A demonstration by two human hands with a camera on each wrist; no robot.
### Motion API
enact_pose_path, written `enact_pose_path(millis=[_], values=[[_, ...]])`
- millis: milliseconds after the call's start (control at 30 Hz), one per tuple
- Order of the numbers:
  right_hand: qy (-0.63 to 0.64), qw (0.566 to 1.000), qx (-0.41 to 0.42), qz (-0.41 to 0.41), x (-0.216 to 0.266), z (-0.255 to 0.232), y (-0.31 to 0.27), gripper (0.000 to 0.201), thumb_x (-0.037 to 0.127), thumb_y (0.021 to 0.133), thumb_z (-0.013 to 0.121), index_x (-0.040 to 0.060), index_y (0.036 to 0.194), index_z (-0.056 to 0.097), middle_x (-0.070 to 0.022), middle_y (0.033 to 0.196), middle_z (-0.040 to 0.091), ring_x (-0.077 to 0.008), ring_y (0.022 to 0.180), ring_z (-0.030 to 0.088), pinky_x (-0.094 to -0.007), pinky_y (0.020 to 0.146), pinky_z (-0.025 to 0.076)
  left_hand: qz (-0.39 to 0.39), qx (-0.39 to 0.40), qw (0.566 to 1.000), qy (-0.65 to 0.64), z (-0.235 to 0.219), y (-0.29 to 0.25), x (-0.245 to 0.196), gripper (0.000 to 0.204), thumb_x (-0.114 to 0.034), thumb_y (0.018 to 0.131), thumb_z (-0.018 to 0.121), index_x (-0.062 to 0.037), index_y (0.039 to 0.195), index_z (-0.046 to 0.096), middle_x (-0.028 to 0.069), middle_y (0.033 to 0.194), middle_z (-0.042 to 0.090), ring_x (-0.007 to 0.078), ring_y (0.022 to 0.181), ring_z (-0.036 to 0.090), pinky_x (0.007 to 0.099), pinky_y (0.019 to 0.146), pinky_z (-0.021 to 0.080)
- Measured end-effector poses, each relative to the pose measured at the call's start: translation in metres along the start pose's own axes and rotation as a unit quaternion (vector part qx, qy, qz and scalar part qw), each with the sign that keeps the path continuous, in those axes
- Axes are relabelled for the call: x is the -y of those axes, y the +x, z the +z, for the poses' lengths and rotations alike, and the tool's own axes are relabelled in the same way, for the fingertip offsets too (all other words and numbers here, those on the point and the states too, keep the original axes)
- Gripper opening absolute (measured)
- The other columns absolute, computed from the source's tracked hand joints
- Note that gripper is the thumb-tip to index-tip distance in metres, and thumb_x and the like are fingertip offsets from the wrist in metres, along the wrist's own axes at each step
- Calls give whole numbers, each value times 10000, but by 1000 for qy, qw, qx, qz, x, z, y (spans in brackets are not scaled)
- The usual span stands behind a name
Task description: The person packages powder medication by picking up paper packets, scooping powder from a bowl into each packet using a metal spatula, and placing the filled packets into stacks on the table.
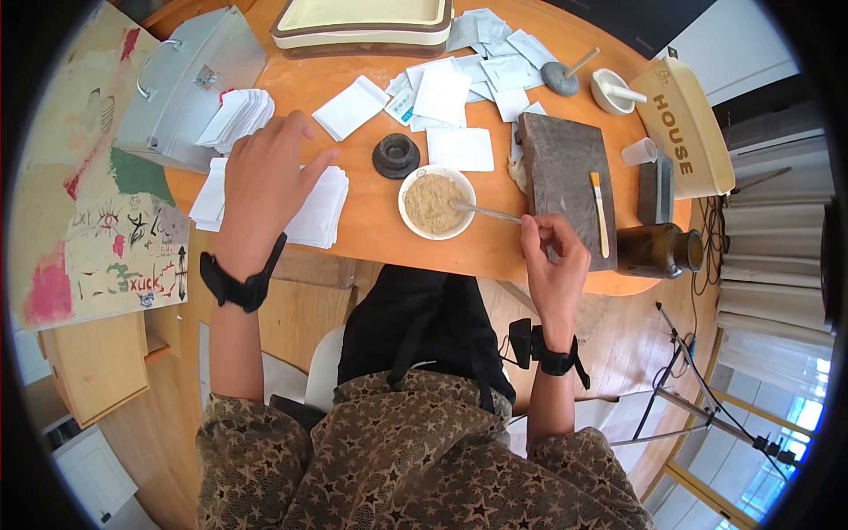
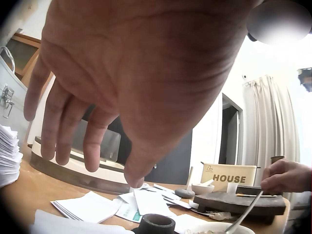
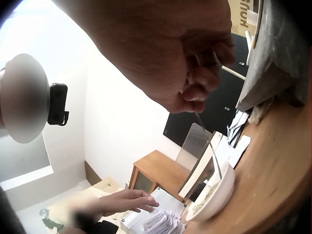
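My right hand point(image 1: 556, 265) pinches the end of a slim metal spoon point(image 1: 491, 212) between thumb and fingers. The spoon slants down into a white bowl point(image 3: 225, 199), its tip hidden in tan powder point(image 1: 430, 203). The bowl sits near the table's front edge. My left hand point(image 1: 272, 172) is raised over stacked white paper packets point(image 1: 323, 208), palm down with fingers extended and nothing held. In the left wrist view its fingers hang loosely apart above the tabletop. Just behind the bowl stands a small dark round pot point(image 1: 396, 156).
A dark slab point(image 1: 565, 168) with a brush point(image 1: 600, 212) lies right of the bowl, beside a brown jar point(image 1: 654, 251). Behind are scattered sachets point(image 1: 508, 72), a mortar point(image 1: 609, 97) and a cream tray point(image 1: 362, 40). A metal case point(image 1: 190, 97) stands left.
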State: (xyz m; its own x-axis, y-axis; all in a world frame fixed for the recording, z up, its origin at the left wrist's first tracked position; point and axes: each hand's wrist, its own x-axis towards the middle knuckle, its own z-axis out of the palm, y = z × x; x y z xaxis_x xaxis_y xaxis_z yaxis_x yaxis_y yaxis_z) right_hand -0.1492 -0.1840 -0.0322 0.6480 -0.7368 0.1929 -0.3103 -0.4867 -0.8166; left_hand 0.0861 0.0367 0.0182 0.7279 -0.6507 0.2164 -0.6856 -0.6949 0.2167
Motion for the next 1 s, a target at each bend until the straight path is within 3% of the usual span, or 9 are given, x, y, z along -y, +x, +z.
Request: enact_pose_path(millis=[167,367,667,1000], values=[[6,1000,4,-13,-3,3,0,150,104,934,722,-16,873,658,-42,644,553,-85,589,444,-251,530,383,21,19,1000,-5,22,26,11,326,-317,898,738,-61,1020,578,161,993,696,378,886,658,448,785,494],[6,1000,3,3,-2,1,0,153,103,933,722,-17,866,655,-44,637,546,-88,585,438,-255,525,381,-16,127,990,52,43,67,16,377,-351,873,755,-64,1072,612,166,981,711,333,923,676,442,820,504],[12,1000,-3,3,-2,-1,0,157,105,934,724,-17,863,655,-49,638,542,-91,590,443,-260,530,385,-25,203,973,106,62,93,15,418,-380,857,771,-54,1083,640,133,1021,741,297,994,700,472,886,486],[15,1000,-2,5,-3,-2,-1,162,112,937,729,-12,863,656,-45,639,546,-87,584,446,-255,526,380,-48,216,969,106,69,93,14,433,-389,833,780,-96,1109,621,121,1045,712,309,1011,670,483,911,450]])
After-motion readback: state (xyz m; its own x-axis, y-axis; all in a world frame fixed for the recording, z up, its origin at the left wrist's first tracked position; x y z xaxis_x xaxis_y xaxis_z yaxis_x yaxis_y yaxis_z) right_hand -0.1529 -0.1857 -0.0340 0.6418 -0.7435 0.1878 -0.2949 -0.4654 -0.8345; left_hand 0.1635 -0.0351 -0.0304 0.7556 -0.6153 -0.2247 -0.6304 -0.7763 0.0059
